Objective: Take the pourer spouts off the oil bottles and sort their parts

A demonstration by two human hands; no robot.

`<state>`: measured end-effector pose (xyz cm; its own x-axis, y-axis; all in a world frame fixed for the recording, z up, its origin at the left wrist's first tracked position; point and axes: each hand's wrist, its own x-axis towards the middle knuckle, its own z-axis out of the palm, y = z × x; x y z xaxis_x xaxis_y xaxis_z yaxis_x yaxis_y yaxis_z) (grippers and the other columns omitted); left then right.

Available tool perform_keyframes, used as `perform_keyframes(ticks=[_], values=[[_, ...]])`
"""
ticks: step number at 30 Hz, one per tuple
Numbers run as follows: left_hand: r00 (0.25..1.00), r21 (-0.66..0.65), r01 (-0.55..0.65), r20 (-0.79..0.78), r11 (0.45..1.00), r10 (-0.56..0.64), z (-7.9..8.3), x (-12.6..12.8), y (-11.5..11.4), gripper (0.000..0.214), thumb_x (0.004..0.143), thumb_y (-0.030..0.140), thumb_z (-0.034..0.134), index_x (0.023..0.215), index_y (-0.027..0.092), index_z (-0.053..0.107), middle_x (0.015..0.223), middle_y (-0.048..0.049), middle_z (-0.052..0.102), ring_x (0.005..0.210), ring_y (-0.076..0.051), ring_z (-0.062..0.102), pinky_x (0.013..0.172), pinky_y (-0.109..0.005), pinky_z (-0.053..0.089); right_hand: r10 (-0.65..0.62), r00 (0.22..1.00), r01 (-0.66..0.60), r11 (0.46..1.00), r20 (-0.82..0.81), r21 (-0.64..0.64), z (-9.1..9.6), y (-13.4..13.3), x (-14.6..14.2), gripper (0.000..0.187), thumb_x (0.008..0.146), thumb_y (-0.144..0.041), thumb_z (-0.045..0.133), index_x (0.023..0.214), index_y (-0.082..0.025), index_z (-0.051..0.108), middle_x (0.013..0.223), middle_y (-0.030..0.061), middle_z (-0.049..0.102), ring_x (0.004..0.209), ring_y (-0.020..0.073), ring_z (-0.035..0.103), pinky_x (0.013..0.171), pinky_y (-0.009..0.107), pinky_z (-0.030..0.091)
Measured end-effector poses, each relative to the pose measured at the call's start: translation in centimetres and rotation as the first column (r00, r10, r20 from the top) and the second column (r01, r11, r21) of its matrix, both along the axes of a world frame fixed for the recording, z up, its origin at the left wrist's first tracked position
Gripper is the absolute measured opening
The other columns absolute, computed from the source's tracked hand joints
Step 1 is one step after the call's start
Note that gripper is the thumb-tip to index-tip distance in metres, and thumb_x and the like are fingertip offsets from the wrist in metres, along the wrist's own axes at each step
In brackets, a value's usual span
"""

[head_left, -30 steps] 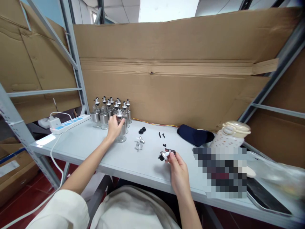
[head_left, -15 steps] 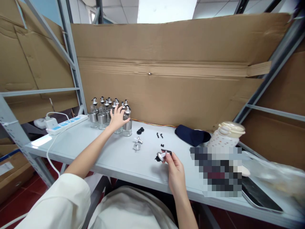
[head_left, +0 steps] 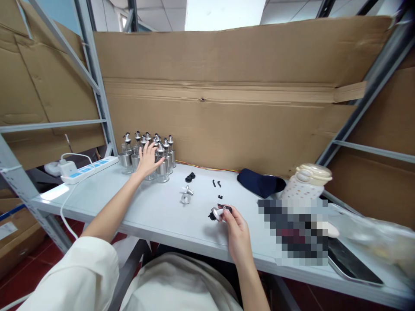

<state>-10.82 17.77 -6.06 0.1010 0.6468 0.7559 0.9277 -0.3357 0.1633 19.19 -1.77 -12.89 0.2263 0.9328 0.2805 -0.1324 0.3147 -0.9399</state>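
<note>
Several clear glass bottles with metal bands and pourer tops (head_left: 171,151) stand close together at the table's back left. My left hand (head_left: 146,162) reaches among them with its fingers spread, its thumb lying across the front of the nearest bottle (head_left: 162,172); the hand hides part of the group, and I cannot tell how firmly it touches. My right hand (head_left: 238,229) pinches a pourer spout (head_left: 215,213) above the table's front, its black ribbed stopper pointing left and a black lever on top. Between the hands lie a silver spout piece (head_left: 187,190) and a clear ring-shaped part (head_left: 185,198).
Black round pieces (head_left: 190,177) and small black levers (head_left: 216,184) lie mid-table. A power strip (head_left: 90,169) stands at the left. To the right are a dark cap (head_left: 261,183), a dotted bottle (head_left: 303,185), a phone (head_left: 353,263) and a plastic bag (head_left: 372,235). Cardboard (head_left: 220,134) closes the back.
My left hand has moved left, and the nearest bottle has shifted left with it, closer to the others. My right hand keeps the pourer spout in nearly the same place.
</note>
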Motion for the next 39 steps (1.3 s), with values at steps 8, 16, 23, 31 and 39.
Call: perform_keyframes(ticks=[8, 16, 23, 31, 39], values=[[0.752, -0.156, 0.581, 0.479, 0.799, -0.453, -1.2, 9.3, -13.0, 0.037, 0.086, 0.041, 0.041, 0.115, 0.019, 0.036, 0.108, -0.0091, 0.05, 0.092, -0.018, 0.055, 0.083, -0.034, 0.045, 0.179, 0.975, -0.17, 0.982, 0.132, -0.075, 1.0, -0.6, -0.3, 0.018, 0.069, -0.034, 0.057, 0.077, -0.018, 0.059, 0.057, -0.0022, 0.055, 0.058, 0.0147, 0.051, 0.061, 0.027, 0.042], [0.418, -0.439, 0.898, 0.838, 0.021, -0.35, -4.5, 13.2, -18.4, 0.043, 0.078, 0.035, 0.06, 0.111, 0.019, 0.038, 0.089, 0.0, 0.051, 0.06, -0.006, 0.048, 0.058, -0.022, 0.04, 0.263, 0.941, -0.254, 0.965, 0.215, -0.07, 1.3, -0.6, -0.4, 0.014, 0.066, -0.024, 0.051, 0.077, -0.018, 0.059, 0.058, -0.0036, 0.053, 0.057, 0.0134, 0.049, 0.06, 0.026, 0.041], [0.539, -0.51, 0.84, 0.741, 0.186, -0.401, -4.9, 14.4, -17.0, 0.032, 0.069, 0.029, 0.065, 0.091, 0.016, 0.047, 0.068, 0.006, 0.044, 0.056, -0.006, 0.037, 0.051, -0.018, 0.031, 0.095, 0.92, -0.126, 0.99, 0.38, 0.056, 0.3, -0.4, -0.8, 0.027, 0.073, -0.022, 0.054, 0.1, -0.019, 0.057, 0.073, -0.0022, 0.052, 0.069, 0.0138, 0.053, 0.069, 0.026, 0.044], [0.634, -0.59, 0.765, 0.623, 0.257, -0.457, -4.7, 14.7, -17.1, 0.01, 0.066, 0.02, 0.054, 0.072, 0.012, 0.054, 0.061, 0.0047, 0.041, 0.058, -0.008, 0.035, 0.051, -0.019, 0.028, 0.122, 0.899, -0.162, 0.985, 0.42, 0.062, 0.5, -0.3, -0.6, 0.029, 0.076, -0.029, 0.06, 0.103, -0.02, 0.063, 0.078, 0.0006, 0.053, 0.07, 0.0143, 0.051, 0.068, 0.028, 0.047], [0.673, -0.635, 0.711, 0.49, 0.302, -0.554, -4.6, 14.7, -17.0, 0.023, 0.07, 0.02, 0.05, 0.089, 0.012, 0.06, 0.071, 0.0014, 0.054, 0.064, -0.011, 0.043, 0.058, -0.019, 0.036, 0.198, 0.91, -0.211, 0.977, 0.363, -0.003, 0.4, -0.6, -0.7, 0.036, 0.078, -0.035, 0.059, 0.11, -0.02, 0.059, 0.098, 0.0057, 0.059, 0.083, 0.0172, 0.059, 0.074, 0.03, 0.05]])
